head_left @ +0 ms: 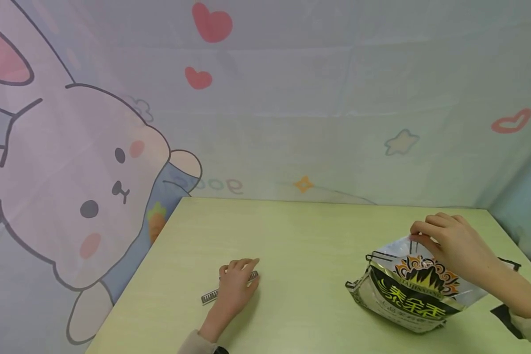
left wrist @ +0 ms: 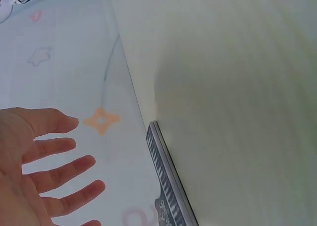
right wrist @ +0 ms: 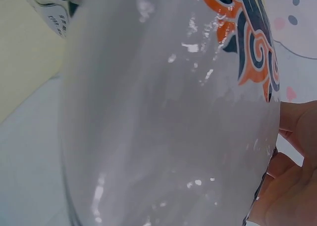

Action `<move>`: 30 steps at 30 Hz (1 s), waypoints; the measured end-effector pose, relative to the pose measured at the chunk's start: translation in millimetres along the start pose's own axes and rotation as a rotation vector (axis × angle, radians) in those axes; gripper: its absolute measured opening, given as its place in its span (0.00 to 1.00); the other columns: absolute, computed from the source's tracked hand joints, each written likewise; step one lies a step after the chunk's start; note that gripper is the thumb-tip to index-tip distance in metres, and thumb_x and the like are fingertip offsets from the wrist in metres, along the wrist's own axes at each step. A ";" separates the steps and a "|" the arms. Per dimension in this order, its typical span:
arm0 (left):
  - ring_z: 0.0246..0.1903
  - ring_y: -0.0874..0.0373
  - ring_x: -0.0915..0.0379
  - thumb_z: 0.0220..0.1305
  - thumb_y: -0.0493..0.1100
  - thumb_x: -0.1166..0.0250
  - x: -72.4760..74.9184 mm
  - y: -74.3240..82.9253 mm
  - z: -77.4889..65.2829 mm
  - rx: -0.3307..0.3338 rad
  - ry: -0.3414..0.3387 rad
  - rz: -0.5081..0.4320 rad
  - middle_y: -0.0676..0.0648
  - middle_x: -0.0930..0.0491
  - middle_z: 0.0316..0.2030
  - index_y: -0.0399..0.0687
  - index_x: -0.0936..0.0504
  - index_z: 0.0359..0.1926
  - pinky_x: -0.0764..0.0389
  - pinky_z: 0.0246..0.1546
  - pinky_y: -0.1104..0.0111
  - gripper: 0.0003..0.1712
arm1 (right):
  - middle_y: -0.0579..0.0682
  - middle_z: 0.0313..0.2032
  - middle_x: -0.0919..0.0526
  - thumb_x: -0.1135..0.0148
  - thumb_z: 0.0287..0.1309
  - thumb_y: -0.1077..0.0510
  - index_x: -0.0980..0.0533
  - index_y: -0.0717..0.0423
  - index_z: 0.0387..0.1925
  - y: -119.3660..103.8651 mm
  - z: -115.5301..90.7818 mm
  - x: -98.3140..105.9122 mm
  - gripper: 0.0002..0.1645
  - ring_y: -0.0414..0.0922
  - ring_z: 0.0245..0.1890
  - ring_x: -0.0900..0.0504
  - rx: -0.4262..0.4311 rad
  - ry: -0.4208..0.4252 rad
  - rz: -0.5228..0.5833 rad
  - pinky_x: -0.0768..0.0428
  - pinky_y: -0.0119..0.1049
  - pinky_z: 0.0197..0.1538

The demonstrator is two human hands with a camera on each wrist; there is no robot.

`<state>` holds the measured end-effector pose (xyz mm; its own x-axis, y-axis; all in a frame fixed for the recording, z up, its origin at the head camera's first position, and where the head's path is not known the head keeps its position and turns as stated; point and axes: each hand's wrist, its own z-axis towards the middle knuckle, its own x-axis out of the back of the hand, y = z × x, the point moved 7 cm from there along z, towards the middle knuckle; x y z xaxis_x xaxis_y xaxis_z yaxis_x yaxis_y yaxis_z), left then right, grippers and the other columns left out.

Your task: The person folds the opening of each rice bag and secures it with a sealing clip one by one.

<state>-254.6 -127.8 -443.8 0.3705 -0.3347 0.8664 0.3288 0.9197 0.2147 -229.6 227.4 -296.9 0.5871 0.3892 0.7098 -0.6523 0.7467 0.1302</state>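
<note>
At the right of the table stands a rice bag (head_left: 409, 295), glossy white plastic with a black, gold and orange print. The right hand (head_left: 453, 246) pinches its top edge between thumb and fingers. In the right wrist view the bag's white side (right wrist: 168, 122) fills most of the picture, the right hand (right wrist: 297, 171) at its edge. On the left, the left hand (head_left: 238, 285) hovers over a slim dark bar (head_left: 210, 296) with white stripes, hiding its middle. The left wrist view shows the left hand (left wrist: 54, 171) with fingers spread, apart from the bar (left wrist: 168, 181).
The pale yellow-green table (head_left: 292, 255) lies under everything. A printed cloth backdrop (head_left: 292, 123) with a rabbit and hearts rises behind its far edge and along the sides. A black piece (head_left: 506, 319) shows below the right forearm.
</note>
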 end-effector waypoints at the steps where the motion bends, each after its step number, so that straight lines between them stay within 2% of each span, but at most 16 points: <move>1: 0.43 0.49 0.29 0.50 0.43 0.35 -0.4 -2.5 -0.9 0.009 -0.007 0.006 0.48 0.22 0.43 0.49 0.23 0.49 0.34 0.43 0.50 0.21 | 0.38 0.18 0.27 0.71 0.63 0.38 0.26 0.46 0.22 0.1 -0.2 0.0 0.30 0.40 0.20 0.28 -0.001 0.002 0.000 0.32 0.41 0.26; 7: 0.44 0.47 0.30 0.50 0.43 0.35 -2.4 -16.6 -6.7 0.068 -0.065 0.021 0.47 0.23 0.44 0.49 0.24 0.50 0.35 0.43 0.48 0.23 | 0.38 0.19 0.27 0.74 0.63 0.38 0.27 0.46 0.22 0.2 -0.8 -0.4 0.32 0.40 0.20 0.28 -0.006 0.003 0.000 0.32 0.41 0.25; 16: 0.42 0.44 0.29 0.48 0.40 0.34 5.7 -32.8 -12.4 0.109 -0.090 0.045 0.44 0.22 0.43 0.46 0.23 0.48 0.34 0.40 0.46 0.22 | 0.38 0.18 0.28 0.72 0.63 0.38 0.26 0.47 0.22 0.4 -1.2 0.0 0.31 0.38 0.19 0.30 0.006 0.011 -0.004 0.34 0.38 0.24; 23: 0.43 0.43 0.29 0.48 0.45 0.33 11.3 -42.0 -11.4 0.089 -0.109 0.070 0.44 0.22 0.44 0.47 0.24 0.49 0.33 0.39 0.45 0.24 | 0.38 0.18 0.29 0.69 0.63 0.39 0.26 0.46 0.22 1.7 -1.3 -0.1 0.29 0.39 0.19 0.31 0.012 0.018 0.006 0.34 0.39 0.23; 30: 0.39 0.45 0.27 0.47 0.51 0.32 8.3 -51.5 -14.1 0.049 -0.223 0.123 0.44 0.22 0.42 0.47 0.23 0.47 0.30 0.35 0.48 0.25 | 0.38 0.18 0.28 0.70 0.63 0.39 0.26 0.47 0.23 0.5 -0.8 0.4 0.30 0.38 0.19 0.30 0.013 0.015 0.006 0.34 0.38 0.24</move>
<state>-256.3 -180.8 -454.0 0.2024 -0.1707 0.9643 0.2480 0.9615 0.1182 -229.3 228.4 -297.1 0.5899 0.4020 0.7003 -0.6620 0.7373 0.1344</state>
